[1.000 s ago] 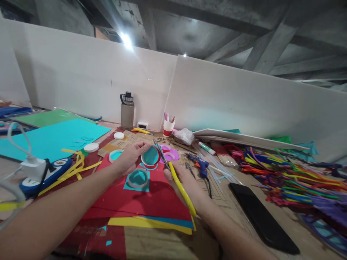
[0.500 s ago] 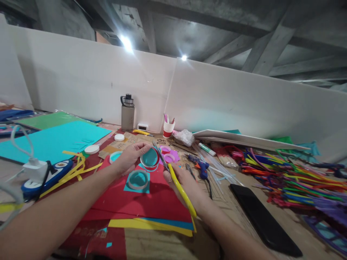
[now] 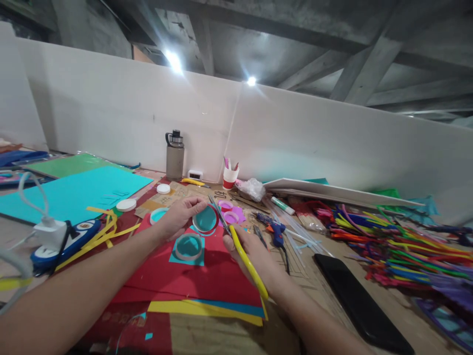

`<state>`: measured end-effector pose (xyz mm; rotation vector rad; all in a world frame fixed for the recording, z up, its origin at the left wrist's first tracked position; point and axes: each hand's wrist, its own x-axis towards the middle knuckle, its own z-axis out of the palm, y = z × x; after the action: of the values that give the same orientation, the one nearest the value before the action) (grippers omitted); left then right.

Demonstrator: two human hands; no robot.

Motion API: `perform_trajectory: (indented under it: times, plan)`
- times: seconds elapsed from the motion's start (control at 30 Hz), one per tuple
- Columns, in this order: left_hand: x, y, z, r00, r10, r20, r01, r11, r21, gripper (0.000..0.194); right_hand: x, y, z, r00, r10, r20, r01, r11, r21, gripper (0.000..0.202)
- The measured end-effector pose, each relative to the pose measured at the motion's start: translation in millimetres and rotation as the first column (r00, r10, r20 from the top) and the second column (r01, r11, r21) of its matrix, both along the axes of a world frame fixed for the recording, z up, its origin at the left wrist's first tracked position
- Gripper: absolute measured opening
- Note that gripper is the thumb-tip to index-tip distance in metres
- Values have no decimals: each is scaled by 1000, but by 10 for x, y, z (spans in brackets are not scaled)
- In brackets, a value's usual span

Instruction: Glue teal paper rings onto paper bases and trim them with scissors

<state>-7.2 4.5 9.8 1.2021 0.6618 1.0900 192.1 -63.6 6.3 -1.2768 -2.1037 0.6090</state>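
Observation:
My left hand (image 3: 185,213) pinches the rim of a shallow round cup piece (image 3: 205,220) with a teal inside and a red edge. In my right hand (image 3: 249,249) are scissors with yellow handles (image 3: 246,259), their blades pointing up and away beside the cup piece. Below it, a white ring (image 3: 188,247) lies on a teal paper square, on top of red paper sheets (image 3: 207,281). Another teal-filled ring (image 3: 158,215) is partly hidden by my left hand. Pink-filled rings (image 3: 231,217) rest on pink paper behind the scissors.
A hot glue gun (image 3: 276,230) and a black phone (image 3: 358,301) lie to the right, with many coloured pipe cleaners (image 3: 402,246) beyond. At the back stand a bottle (image 3: 175,157) and a paper cup of pens (image 3: 229,177). Yellow strips (image 3: 107,229) and a power strip (image 3: 66,244) lie left.
The whole view has shifted down very slightly. The cup piece in my left hand is turned a little; both hands keep their grip.

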Motion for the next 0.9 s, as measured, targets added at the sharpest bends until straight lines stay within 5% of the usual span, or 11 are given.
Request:
perform_trajectory:
  times: [0.5, 0.73, 0.9]
  plan:
    - [0, 36, -38, 999, 0, 39, 1, 1000, -26, 23, 8, 18, -47, 997, 20, -69, -21, 1000, -12, 26]
    - [94, 0, -104, 980, 79, 184, -11, 939, -343, 31, 2, 43, -63, 995, -50, -85, 52, 998, 24, 28]
    - [112, -7, -95, 968, 138, 208, -66, 946, -316, 24, -6, 37, -44, 997, -54, -53, 55, 998, 25, 33]
